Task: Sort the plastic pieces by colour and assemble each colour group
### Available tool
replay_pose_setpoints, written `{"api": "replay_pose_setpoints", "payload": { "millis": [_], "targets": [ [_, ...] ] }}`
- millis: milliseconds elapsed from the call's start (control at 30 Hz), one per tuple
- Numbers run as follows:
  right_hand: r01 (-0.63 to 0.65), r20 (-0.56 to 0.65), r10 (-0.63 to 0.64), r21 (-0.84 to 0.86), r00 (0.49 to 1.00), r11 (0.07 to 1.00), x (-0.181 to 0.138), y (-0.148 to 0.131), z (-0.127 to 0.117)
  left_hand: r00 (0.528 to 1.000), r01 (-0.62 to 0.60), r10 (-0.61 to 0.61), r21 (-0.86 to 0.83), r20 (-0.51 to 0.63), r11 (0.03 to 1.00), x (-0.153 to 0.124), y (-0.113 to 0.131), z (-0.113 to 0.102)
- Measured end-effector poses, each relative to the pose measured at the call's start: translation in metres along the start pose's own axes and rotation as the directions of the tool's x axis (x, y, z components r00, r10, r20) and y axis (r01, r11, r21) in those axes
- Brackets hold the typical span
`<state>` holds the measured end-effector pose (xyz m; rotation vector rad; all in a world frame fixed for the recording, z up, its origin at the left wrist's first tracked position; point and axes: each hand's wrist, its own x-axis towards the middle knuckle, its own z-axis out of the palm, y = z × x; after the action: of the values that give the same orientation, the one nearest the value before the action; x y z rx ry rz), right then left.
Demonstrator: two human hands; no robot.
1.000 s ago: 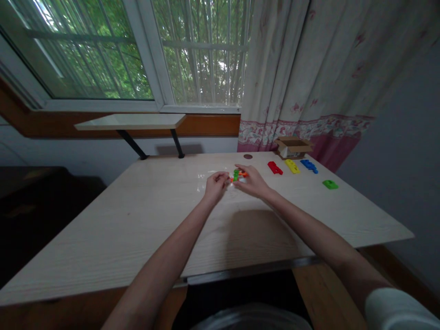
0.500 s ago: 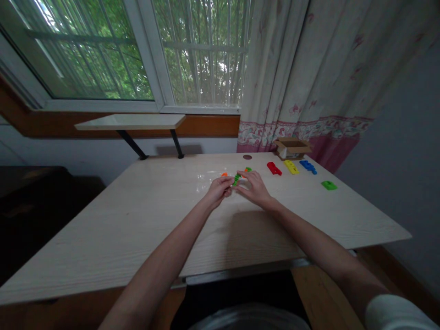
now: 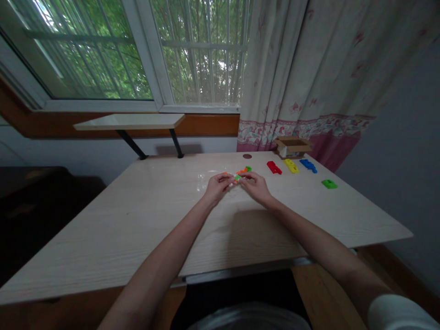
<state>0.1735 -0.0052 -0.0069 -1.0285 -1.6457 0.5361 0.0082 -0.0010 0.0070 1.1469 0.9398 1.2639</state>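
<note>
Between my two hands is a small green plastic piece (image 3: 237, 178) with some white and orange showing at it; its exact shape is too small to make out. My left hand (image 3: 217, 187) pinches it from the left, fingers closed. From the right, the fingertips of my right hand (image 3: 256, 187) close on the same piece. Just beyond my fingers lie orange plastic pieces (image 3: 242, 171) and a green piece (image 3: 249, 169). A bit of orange also peeks out behind my left fingers, mostly hidden.
To the right on the wooden table (image 3: 144, 220) lie a red piece (image 3: 274, 167), a yellow piece (image 3: 291, 166), a blue piece (image 3: 308, 166) and a green block (image 3: 329, 184). An open cardboard box (image 3: 293, 147) stands at the back, and a raised shelf (image 3: 130, 122) at the back left.
The green piece has turned from upright to flatter between my fingers. My right fingers have drawn slightly down, uncovering more of the orange pieces behind.
</note>
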Motion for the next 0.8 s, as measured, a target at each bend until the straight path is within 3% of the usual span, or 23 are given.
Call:
{"api": "replay_pose_setpoints", "payload": {
  "millis": [200,333,467,800],
  "targets": [
    [-0.197,0.097,0.175,0.317,0.98,0.928,0.004,0.005,0.005,1.0,-0.017,0.017,-0.078,0.003,0.997,0.0,0.001,-0.001],
    [-0.262,0.052,0.266,0.426,0.963,0.866,0.007,0.009,0.007,1.0,-0.003,0.004,-0.121,0.008,0.993,0.001,-0.001,-0.003],
    [-0.307,0.025,0.337,0.48,0.941,0.822,0.008,0.013,0.008,1.0,-0.002,0.005,-0.132,0.024,0.991,0.002,-0.002,-0.004],
    [-0.327,0.059,0.349,0.518,0.935,0.79,0.005,0.008,0.009,0.999,-0.031,0.03,-0.133,-0.014,0.991,0.002,-0.002,-0.003]
  ]
}}
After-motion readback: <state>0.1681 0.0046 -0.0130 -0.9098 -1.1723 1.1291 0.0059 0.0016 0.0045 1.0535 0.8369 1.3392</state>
